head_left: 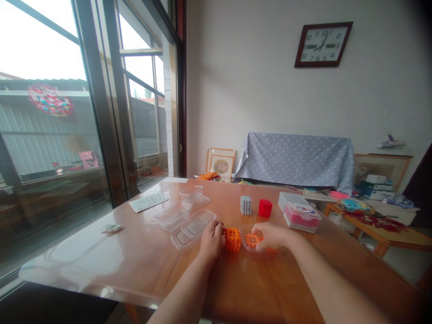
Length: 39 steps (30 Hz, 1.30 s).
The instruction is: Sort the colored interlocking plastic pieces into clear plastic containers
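Note:
My left hand (212, 237) is closed against the left side of an orange block (232, 239) built from stacked lattice pieces, which stands on the table. My right hand (272, 235) reaches into a clear plastic tub (243, 234), its thumb and fingers bent around an orange lattice piece (251, 240). More orange pieces lie in that tub, partly hidden by the hand. Farther back stand a grey block (246, 205) and a red block (265, 208), both of a similar stacked build.
Clear plastic lids and containers (195, 225) lie left of my hands. A box with pink contents (302, 218) stands at the right. On the table's left are a paper sheet (149, 202) and a small packet (112, 228). Windows (145, 112) border the left side.

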{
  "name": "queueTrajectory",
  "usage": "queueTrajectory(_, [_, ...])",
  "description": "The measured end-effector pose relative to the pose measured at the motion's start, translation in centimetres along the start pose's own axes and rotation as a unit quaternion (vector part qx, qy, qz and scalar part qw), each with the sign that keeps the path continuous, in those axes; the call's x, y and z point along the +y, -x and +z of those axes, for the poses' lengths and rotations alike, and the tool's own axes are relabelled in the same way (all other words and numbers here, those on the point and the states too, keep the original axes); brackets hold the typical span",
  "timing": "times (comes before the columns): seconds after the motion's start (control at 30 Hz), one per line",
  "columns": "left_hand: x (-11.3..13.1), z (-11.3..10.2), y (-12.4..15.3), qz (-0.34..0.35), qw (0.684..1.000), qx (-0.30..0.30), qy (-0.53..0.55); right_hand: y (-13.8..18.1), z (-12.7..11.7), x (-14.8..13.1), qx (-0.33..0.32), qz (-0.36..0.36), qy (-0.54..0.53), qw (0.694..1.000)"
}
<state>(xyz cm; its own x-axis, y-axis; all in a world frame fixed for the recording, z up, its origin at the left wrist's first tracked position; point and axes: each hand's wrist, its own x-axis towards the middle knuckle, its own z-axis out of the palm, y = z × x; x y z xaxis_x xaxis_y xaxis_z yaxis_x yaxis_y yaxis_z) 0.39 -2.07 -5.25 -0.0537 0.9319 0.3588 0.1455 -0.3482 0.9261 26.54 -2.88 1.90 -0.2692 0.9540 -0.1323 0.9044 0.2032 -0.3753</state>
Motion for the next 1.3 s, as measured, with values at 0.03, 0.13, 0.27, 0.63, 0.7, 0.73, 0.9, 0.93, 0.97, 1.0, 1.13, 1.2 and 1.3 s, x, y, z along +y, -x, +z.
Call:
queueTrajectory(0.03, [0.0,0.0,0.0,-0.003,1.0,0.0,0.004,-0.1,0.0,0.0,-0.004,-0.002,0.001,1.0])
queueTrajectory(0.13, [-0.2,0.1,0.0,-0.009,1.0,-0.001,0.016,-0.3,0.1,0.3,-0.004,-0.009,0.0,1.0])
queueTrajectory(0.27, [-0.4,0.1,-0.1,-0.006,1.0,0.0,0.011,-0.4,0.1,0.8,0.034,0.012,-0.016,0.999])
queueTrajectory(0.63, [-0.3,0.1,-0.1,-0.008,1.0,-0.001,0.007,2.5,-0.1,-1.5,0.018,-0.049,-0.064,0.997])
queueTrajectory(0.7, [-0.4,0.1,-0.1,-0.008,1.0,0.001,0.001,2.8,0.3,-1.6,0.022,-0.05,-0.052,0.997])
queueTrajectory(0.73, [-0.5,0.1,-0.1,-0.007,1.0,0.002,-0.004,3.0,0.5,-1.7,0.025,-0.052,-0.049,0.997])
queueTrajectory(0.9, [-0.6,0.0,-0.1,0.016,0.999,0.0,-0.03,3.1,0.9,-2.0,0.047,-0.046,-0.053,0.996])
queueTrajectory(0.93, [-0.6,0.0,-0.1,0.017,0.999,0.0,-0.029,3.1,0.8,-2.0,0.048,-0.042,-0.056,0.996])
queueTrajectory(0.97, [-0.6,0.0,-0.1,0.017,0.999,0.001,-0.028,3.0,0.8,-2.1,0.05,-0.039,-0.058,0.996])
queueTrajectory(1.0, [-0.6,0.1,-0.1,0.016,1.0,0.001,-0.026,3.0,0.7,-2.3,0.056,-0.038,-0.058,0.996])
queueTrajectory(1.13, [-0.7,0.1,-0.2,0.017,1.0,-0.001,-0.018,2.3,0.4,-3.5,0.121,-0.081,-0.034,0.989])
queueTrajectory(1.2, [-0.7,0.1,-0.1,0.022,1.0,-0.003,-0.016,1.7,0.4,-4.4,0.142,-0.114,-0.014,0.983])
queueTrajectory(1.3, [-0.8,0.0,-0.1,0.025,1.0,-0.005,-0.017,0.7,0.6,-5.7,0.13,-0.124,0.018,0.983])
